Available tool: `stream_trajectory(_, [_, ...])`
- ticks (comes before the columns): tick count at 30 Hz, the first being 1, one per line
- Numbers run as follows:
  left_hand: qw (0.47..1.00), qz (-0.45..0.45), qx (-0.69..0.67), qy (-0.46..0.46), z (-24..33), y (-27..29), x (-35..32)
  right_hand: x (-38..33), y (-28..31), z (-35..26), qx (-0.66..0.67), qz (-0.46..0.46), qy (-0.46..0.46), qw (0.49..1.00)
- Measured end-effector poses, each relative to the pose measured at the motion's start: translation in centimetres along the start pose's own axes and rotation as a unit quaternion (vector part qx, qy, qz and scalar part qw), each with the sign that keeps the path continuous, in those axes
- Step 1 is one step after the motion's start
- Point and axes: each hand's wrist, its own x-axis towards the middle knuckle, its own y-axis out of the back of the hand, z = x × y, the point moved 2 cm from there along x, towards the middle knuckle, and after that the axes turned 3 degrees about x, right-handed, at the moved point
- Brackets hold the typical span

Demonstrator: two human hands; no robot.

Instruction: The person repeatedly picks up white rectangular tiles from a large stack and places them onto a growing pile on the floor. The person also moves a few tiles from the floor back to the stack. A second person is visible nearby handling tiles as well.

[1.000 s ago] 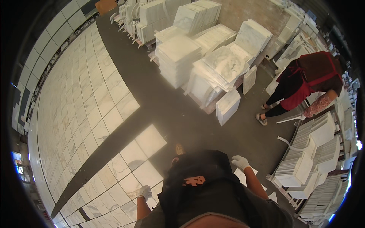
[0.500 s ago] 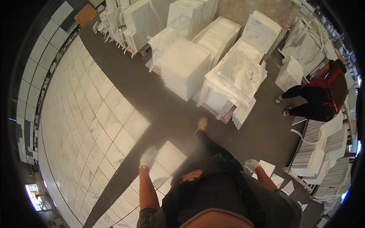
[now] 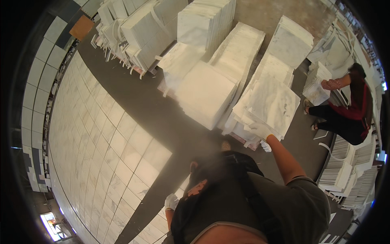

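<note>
Far left of the marble pile (image 3: 266, 95), floor tiles (image 3: 97, 134) are lying in rows. Near left of the pile and well apart from it, the gloved left hand (image 3: 171, 201) is hanging, its fingers curling loosely; I cannot tell whether they are holding anything. Just left of the pile, a tile stack (image 3: 203, 93) is standing close, blocking that side. At the pile's near edge, the gloved right hand (image 3: 260, 131) is stretching its fingers over the stone; whether they are gripping is unclear. The upper slabs (image 3: 278, 103) are lying askew, so an uneven pull could be sending several sliding, chipping corners or striking the shoe (image 3: 226, 145) below the pile. Right of the pile, a co-worker (image 3: 357, 105) is bending, and upright tiles (image 3: 331, 175) are narrowing the passage.
</note>
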Motion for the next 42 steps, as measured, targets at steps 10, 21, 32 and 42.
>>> stream_trajectory(10, [0.932, -0.078, 0.273, -0.226, -1.5, 10.5, 18.8, 0.9, -5.1, -1.6, 0.053, -0.034, -0.173, 0.983])
stream_trajectory(21, [0.979, -0.093, -0.091, -0.159, 20.0, 36.2, 47.6, -3.2, -17.9, -8.2, 0.239, 0.169, -0.379, 0.878])
stream_trajectory(32, [0.922, -0.108, 0.193, -0.318, 46.0, 29.4, 49.5, -0.2, -15.8, -11.9, 0.219, 0.221, -0.338, 0.888])
stream_trajectory(42, [0.927, 0.006, 0.223, -0.300, 57.5, 22.6, 52.8, 15.9, -0.6, -6.2, 0.309, 0.302, -0.267, 0.861])
